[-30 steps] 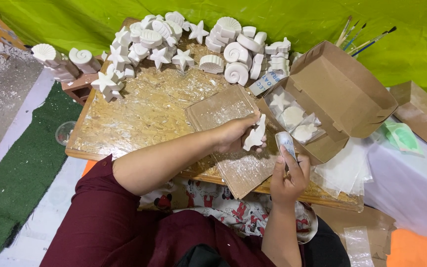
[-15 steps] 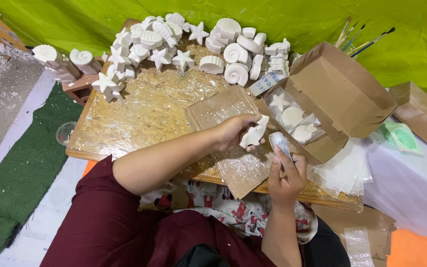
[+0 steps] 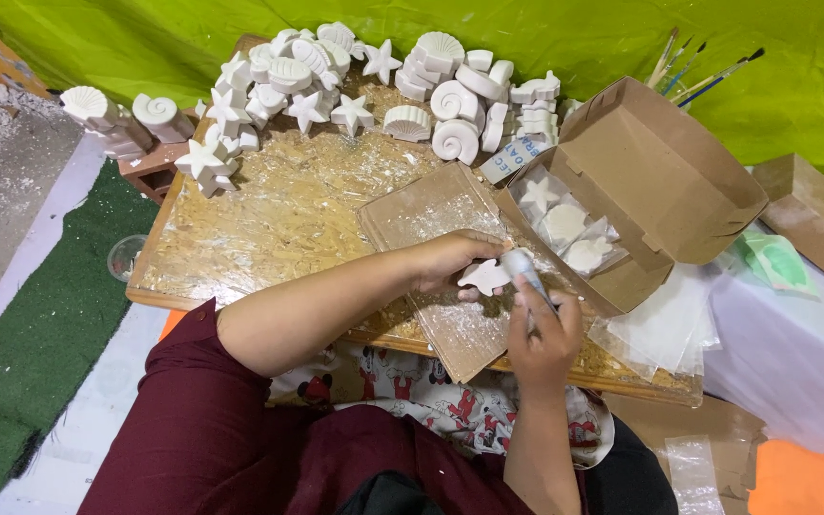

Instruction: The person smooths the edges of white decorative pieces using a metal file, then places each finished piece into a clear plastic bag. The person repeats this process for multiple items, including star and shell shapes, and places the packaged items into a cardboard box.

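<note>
White, star-shaped plaster piece (image 3: 484, 277)

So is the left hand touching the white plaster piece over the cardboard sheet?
Touching. The head view shows the left hand with its fingers wrapped over the top edge of the white plaster piece, with no gap between them, above the cardboard sheet.
</note>
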